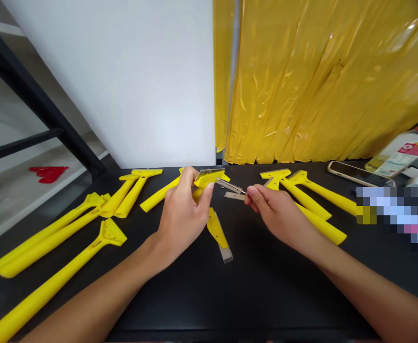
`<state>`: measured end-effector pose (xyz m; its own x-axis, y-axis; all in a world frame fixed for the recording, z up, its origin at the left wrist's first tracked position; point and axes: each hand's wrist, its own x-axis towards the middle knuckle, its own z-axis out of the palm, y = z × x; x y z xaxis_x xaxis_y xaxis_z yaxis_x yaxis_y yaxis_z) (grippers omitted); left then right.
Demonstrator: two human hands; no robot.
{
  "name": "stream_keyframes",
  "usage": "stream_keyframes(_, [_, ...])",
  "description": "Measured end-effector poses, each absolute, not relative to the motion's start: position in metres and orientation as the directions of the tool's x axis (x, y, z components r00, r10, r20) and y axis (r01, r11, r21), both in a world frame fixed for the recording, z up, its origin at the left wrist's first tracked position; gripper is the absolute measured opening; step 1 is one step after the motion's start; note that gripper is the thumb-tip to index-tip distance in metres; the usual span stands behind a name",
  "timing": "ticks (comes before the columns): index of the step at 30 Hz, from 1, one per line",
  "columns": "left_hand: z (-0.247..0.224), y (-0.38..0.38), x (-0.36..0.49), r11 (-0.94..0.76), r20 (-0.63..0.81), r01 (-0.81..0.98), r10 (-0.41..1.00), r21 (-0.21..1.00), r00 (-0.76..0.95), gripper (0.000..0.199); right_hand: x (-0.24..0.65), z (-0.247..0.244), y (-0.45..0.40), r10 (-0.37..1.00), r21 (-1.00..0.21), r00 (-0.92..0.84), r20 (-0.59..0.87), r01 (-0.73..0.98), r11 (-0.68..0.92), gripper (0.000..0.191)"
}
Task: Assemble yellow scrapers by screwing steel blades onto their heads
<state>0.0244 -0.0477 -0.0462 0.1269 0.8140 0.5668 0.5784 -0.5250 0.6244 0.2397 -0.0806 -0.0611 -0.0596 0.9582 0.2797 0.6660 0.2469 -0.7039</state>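
Black tabletop (237, 300) | left hand (183, 221) clamps yellow scraper (207, 179); right hand (271, 206) pinches metal tool (231, 186) | white panel (140, 85), yellow sheeting (301, 85) behind

Approx. 10 scrapers (51, 282), 2+ blades (234, 196), 2 hands (183, 220), 1 ph. (361, 176)

A phone (361, 175) lies near a labelled container (402, 153); yellow plastic sheeting (319, 81) hangs behind.

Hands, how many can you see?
2: the left hand, left of middle, holds a yellow scraper; the right hand, right of middle, pinches a thin metal tool. No others show.
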Motion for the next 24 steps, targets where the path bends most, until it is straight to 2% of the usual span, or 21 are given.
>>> stream_keyframes(6, [-0.0415,-0.0485,0.0246,-0.515,0.584,0.654,0.8,0.553,0.137,0.018,0.2358,-0.0623,-0.0807,0.953,-0.751,-0.02,0.303,0.611,0.251,0.026])
stream_keyframes(13, [-0.0411,-0.05,0.0261,-0.57,0.633,0.663,0.752,0.485,0.184,0.019,0.2375,-0.0604,-0.0813,0.969,-0.753,-0.085,0.232,0.615,0.234,0.046])
stream_keyframes(20, [-0.0435,-0.0464,0.0254,-0.561,0.644,0.672,0.747,0.483,0.161,0.019,0.2328,-0.0629,-0.083,0.966,-0.744,-0.086,0.244,0.622,0.243,0.027])
stream_keyframes(24, [-0.0456,-0.0453,0.0244,-0.556,0.643,0.664,0.752,0.5,0.146,0.018,0.234,-0.0628,-0.0831,0.973,-0.742,-0.16,0.166,0.63,0.23,0.048])
